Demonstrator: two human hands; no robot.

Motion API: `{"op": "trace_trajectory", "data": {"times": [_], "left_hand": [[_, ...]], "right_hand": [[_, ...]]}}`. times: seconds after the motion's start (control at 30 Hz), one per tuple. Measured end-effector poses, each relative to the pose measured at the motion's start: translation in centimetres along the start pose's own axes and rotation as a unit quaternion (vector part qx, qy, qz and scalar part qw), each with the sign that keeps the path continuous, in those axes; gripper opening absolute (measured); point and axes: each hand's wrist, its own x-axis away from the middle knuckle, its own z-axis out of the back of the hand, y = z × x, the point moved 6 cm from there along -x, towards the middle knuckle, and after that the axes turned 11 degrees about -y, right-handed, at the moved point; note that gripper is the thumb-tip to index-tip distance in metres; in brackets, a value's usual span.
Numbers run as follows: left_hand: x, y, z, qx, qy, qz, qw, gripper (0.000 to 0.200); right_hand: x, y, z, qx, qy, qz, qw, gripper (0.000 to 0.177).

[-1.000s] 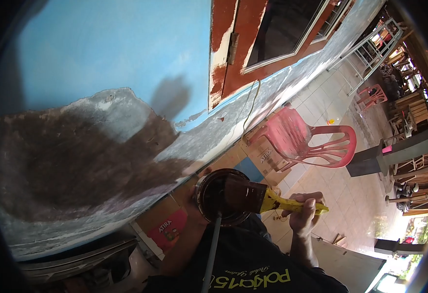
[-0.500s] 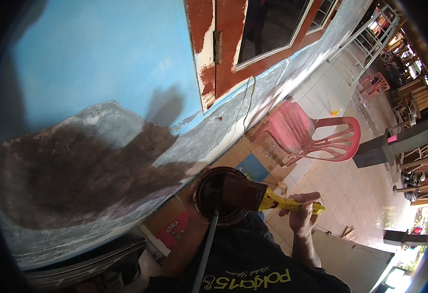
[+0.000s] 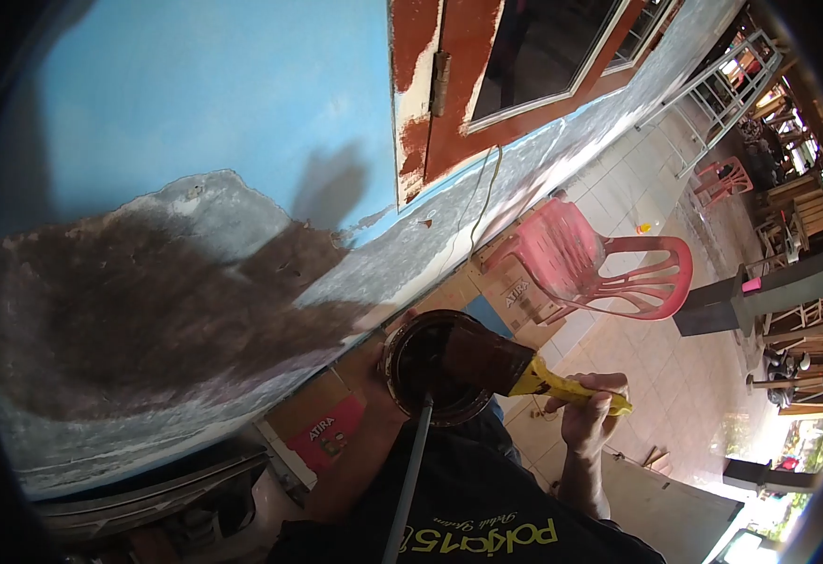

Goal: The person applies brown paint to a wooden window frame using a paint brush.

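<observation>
My left hand (image 3: 380,374) grips a round paint can (image 3: 463,415) from its left side, with most of its fingers hidden behind the can. Dark brown paint coats the inside and rim. In my right hand (image 3: 592,414) is a wide paintbrush (image 3: 548,383), its yellow handle smeared with brown. The brush's broad brown end lies over the can's mouth and right rim. A thin grey rod (image 3: 413,479) runs from the bottom of the view up to the can, in front of my black shirt (image 3: 486,498).
On the left stands a blue and grey wall (image 3: 223,103) with a dark brown patch. Beyond it is a red-brown door frame (image 3: 458,89). A pink plastic chair (image 3: 566,249) stands ahead on flattened cardboard (image 3: 515,291). Farther off are a metal ladder-like frame (image 3: 712,99) and a dark post (image 3: 712,320).
The brush has shifted slightly right and tilted a little relative to the can. My view has turned a bit, so the door and wall appear moved. Both hands keep their hold.
</observation>
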Motion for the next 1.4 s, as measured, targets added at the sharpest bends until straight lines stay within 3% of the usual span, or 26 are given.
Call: {"op": "trace_trajectory", "data": {"times": [0.27, 0.3, 0.4, 0.77, 0.9, 1.0, 1.13, 1.27, 1.4], "left_hand": [[-0.5, -0.2, -0.8, 0.020, -0.058, 0.006, 0.998, 0.067], [-0.5, -0.1, -0.6, 0.014, -0.054, 0.003, 0.998, 0.067], [0.0, 0.0, 0.3, -0.002, -0.042, -0.004, 0.999, 0.067], [-1.2, 0.5, -0.1, -0.011, -0.007, -0.013, 1.000, 0.067], [-1.9, 0.4, -2.7, 0.045, -0.087, -0.018, 0.995, 0.064], [-2.3, 0.4, -3.5, 0.069, -0.138, -0.020, 0.988, 0.063], [-2.0, 0.8, -1.9, -0.002, -0.094, -0.017, 0.995, 0.062], [-1.9, 1.0, -1.4, -0.050, -0.047, -0.023, 0.997, 0.061], [-2.6, 0.6, -3.1, 0.081, -0.153, -0.029, 0.984, 0.062]], "right_hand": [[-0.4, -0.5, -0.5, -0.038, -0.014, 0.004, 0.999, 0.041], [-0.3, -0.4, -0.5, -0.062, -0.010, 0.003, 0.998, 0.041], [0.2, 0.2, -0.6, 0.041, -0.047, -0.016, 0.998, 0.046], [-0.9, 0.4, -0.7, 0.024, -0.049, -0.004, 0.998, 0.043], [-1.4, 0.5, -0.8, 0.020, -0.055, 0.009, 0.998, 0.041], [-1.5, 0.3, -0.6, -0.025, -0.009, -0.005, 1.000, 0.045], [-2.0, 0.0, -1.1, 0.045, -0.027, 0.001, 0.999, 0.047], [-1.7, 0.3, -0.8, -0.008, -0.051, -0.006, 0.999, 0.042], [-2.2, -0.4, -1.6, -0.013, -0.017, 0.018, 1.000, 0.044]]}}
